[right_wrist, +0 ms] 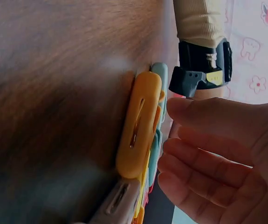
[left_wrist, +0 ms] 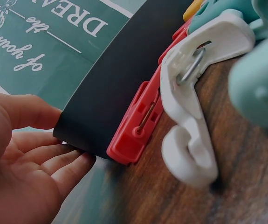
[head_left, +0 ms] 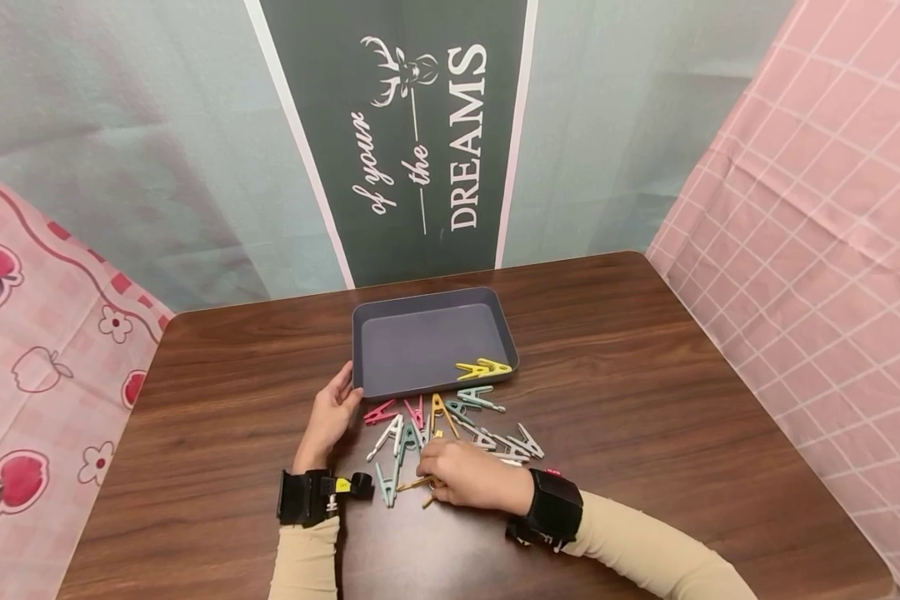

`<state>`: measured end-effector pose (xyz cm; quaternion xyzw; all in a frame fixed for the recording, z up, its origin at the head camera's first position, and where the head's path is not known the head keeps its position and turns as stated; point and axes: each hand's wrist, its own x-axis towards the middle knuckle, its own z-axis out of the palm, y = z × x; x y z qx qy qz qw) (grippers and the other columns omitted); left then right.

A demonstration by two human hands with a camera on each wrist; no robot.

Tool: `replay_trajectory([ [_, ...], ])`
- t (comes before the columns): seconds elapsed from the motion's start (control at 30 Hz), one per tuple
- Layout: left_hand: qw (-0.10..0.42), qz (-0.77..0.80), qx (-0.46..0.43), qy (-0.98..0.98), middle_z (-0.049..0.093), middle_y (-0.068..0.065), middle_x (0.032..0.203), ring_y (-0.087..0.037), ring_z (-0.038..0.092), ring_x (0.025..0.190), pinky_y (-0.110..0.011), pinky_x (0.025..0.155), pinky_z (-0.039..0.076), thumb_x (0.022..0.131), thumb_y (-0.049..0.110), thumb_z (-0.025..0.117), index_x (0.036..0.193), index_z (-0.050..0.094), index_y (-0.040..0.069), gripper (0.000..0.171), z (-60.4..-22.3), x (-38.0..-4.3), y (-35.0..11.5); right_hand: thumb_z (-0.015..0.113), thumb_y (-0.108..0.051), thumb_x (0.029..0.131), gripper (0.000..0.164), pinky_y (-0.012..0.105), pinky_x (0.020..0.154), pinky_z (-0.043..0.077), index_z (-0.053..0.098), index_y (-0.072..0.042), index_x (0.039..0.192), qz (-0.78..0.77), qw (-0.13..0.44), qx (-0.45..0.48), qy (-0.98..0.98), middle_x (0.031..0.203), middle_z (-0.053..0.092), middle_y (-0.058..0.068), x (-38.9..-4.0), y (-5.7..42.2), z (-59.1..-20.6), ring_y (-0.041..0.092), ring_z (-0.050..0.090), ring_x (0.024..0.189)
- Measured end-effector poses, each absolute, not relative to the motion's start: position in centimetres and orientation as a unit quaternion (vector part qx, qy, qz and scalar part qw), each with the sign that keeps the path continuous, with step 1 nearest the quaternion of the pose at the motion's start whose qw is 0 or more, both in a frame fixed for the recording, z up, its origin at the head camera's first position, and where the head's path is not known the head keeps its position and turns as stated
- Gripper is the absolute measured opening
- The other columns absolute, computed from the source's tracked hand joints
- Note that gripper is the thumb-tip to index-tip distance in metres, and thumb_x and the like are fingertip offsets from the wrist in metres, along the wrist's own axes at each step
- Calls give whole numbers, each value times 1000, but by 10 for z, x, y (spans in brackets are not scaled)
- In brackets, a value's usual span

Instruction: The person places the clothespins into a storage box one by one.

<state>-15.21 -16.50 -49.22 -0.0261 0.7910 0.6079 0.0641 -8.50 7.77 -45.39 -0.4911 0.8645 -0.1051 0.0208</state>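
My left hand [head_left: 330,417] grips the near left corner of a grey rectangular tray [head_left: 420,333], thumb above and fingers at its side and underneath. Two yellow clothespins [head_left: 483,368] lie in the tray's near right corner. My right hand [head_left: 468,477] reaches over the scattered clothespins, its fingers loosely bent. In the right wrist view, an orange clothespin [right_wrist: 139,123] lies just beside those fingertips, with nothing between thumb and fingers. A red clothespin [left_wrist: 136,121] and a white one [left_wrist: 187,107] lie near the tray wall in the left wrist view.
Several green, white, grey, red and orange clothespins form a loose pile in front of the tray, including a pale green one [head_left: 387,483] at its near left and a grey one [head_left: 528,440] at its right. A brown wooden table [head_left: 645,417] holds everything.
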Motion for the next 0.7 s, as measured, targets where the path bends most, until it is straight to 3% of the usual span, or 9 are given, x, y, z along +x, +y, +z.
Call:
replay_trajectory([
  [0.7,60,608,-28,791,24,-23,158,-39,31,144,-42,116,32,97,1,48,152,24,0,59,-495,-152,-165,76,-20,74,18,19,74,53,68,-18,90,-47,-4,-531,846,83,62,-9,-77,67,-461,6,60,84],
])
